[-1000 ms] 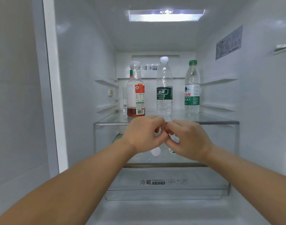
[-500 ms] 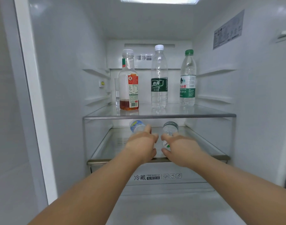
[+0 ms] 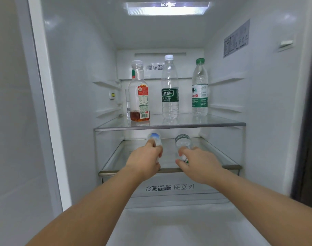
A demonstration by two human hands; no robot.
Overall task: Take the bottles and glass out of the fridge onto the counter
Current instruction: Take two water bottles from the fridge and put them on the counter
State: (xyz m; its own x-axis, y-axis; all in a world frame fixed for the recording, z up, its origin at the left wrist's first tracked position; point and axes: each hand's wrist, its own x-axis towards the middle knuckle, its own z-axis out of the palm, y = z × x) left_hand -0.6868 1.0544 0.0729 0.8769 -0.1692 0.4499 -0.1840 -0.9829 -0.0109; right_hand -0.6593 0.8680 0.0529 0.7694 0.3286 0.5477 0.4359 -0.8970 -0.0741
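Inside the open fridge, the upper glass shelf (image 3: 222, 123) carries a tea bottle with a red label (image 3: 139, 96), a clear water bottle with a dark green label (image 3: 170, 93) and a green-capped water bottle (image 3: 200, 89). A drinking glass (image 3: 127, 102) stands partly hidden behind the tea bottle. Two small bottles stand on the lower shelf (image 3: 116, 157). My left hand (image 3: 144, 161) wraps the blue-topped one (image 3: 154, 137). My right hand (image 3: 199, 164) wraps the clear one with a green label (image 3: 183, 141).
A crisper drawer (image 3: 201, 189) with printed lettering sits below the lower shelf. White fridge walls with shelf rails close in on both sides. The fridge frame (image 3: 43, 103) runs down the left. A lamp (image 3: 167, 8) glows in the ceiling.
Both hands have gone from meeting in front of the upper shelf down onto the lower shelf, spread apart and closed around the two small bottles. The view tilted slightly.
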